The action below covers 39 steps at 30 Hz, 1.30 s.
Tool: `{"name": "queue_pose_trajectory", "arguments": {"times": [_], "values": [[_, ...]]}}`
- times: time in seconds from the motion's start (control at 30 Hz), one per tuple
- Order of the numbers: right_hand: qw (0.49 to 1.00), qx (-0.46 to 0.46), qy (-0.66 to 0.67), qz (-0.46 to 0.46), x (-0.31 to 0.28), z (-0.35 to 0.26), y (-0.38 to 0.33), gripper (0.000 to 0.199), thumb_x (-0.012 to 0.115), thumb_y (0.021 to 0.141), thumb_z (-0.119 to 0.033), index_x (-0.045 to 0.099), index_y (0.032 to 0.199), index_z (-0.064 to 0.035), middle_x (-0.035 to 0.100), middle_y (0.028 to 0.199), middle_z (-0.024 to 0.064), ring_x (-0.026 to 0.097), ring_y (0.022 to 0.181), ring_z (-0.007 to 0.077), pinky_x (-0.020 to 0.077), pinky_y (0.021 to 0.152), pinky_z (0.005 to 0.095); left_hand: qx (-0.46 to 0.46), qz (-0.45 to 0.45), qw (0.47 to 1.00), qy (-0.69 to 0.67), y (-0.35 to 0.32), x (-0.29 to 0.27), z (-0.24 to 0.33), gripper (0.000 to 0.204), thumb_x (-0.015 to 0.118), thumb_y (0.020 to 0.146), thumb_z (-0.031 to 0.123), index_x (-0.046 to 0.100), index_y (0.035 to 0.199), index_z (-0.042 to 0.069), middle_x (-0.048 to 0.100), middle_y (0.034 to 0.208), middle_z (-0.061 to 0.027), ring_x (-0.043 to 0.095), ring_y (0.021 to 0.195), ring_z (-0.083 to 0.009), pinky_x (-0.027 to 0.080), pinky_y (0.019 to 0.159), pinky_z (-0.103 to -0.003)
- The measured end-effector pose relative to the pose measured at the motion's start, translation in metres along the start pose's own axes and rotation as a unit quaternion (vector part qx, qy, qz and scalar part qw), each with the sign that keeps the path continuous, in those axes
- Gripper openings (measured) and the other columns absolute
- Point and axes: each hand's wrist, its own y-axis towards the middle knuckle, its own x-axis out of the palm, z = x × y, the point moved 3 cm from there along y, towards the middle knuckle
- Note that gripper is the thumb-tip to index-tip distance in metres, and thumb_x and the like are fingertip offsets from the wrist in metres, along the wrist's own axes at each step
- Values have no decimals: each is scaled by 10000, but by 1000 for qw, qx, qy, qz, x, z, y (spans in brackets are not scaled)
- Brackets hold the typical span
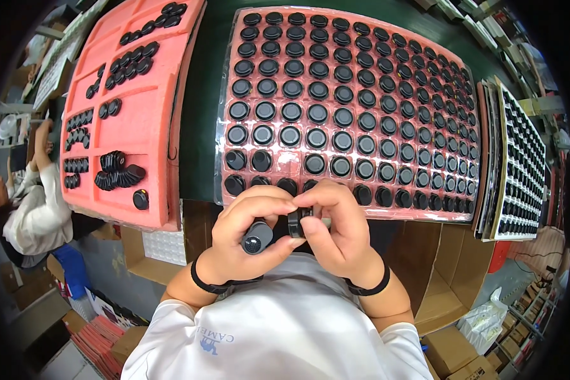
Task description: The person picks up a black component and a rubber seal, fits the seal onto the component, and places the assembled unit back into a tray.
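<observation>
Close in front of my chest, both hands meet at a round black part (pixel 297 223) seen edge-on. My right hand (pixel 337 231) pinches it between thumb and fingers. My left hand (pixel 237 221) steadies its other side with the fingertips, while a short black cylinder (pixel 257 237) with a speckled round end sits in the curl of the same hand. Just beyond my fingers lies a clear plastic tray (pixel 223 183) over pink, filled with rows of round black parts (pixel 317 114). Two of its near-left pockets hold upright black cylinders (pixel 235 159). My fingers partly hide the tray's front row.
A pink foam tray (pixel 155 130) with compartments of small black parts stands at the left. Stacked white trays (pixel 522 164) stand at the right. Cardboard boxes (pixel 453 272) are below the green table (pixel 204 107). Another person (pixel 41 202) sits at the far left.
</observation>
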Motion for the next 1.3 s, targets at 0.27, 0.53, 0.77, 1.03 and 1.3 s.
{"name": "queue_pose_trajectory", "arguments": {"times": [0.27,0.53,0.77,1.03,1.3], "values": [[997,-12,76,11,4,4,0,182,487,924,-120,503,1055,6,523,926,63,457,764,86,377,687,221,10,-3,1000,-15,0,0,-1,431,730,682,-37,565,1079,-6,602,1036,-147,570,792,-137,445,592,-223],[994,4,106,0,6,1,1,141,501,908,-53,526,1039,-7,530,963,64,479,790,77,412,710,225,30,-3,1000,3,1,-1,1,442,735,679,-37,563,1084,-2,602,1035,-150,570,799,-135,437,570,-213],[998,-57,-9,-38,5,3,2,173,487,914,-46,491,1083,-8,522,953,40,455,763,63,396,684,218,22,-2,1000,-4,0,-3,1,437,728,688,-47,560,1089,-2,600,1039,-148,562,787,-121,434,567,-209],[996,9,87,-2,7,4,1,213,495,930,-146,472,1083,0,510,921,49,437,750,82,372,678,217,21,2,998,-52,-3,-4,-6,441,716,695,-58,551,1101,-11,591,1060,-154,545,745,-91,426,562,-205],[998,11,66,-16,1,5,0,250,605,868,-88,518,1090,-11,517,902,36,461,754,82,396,672,219,25,12,999,-36,-2,-5,-5,433,720,699,-50,552,1096,-21,588,1062,-156,533,717,-86,429,577,-201]]}}
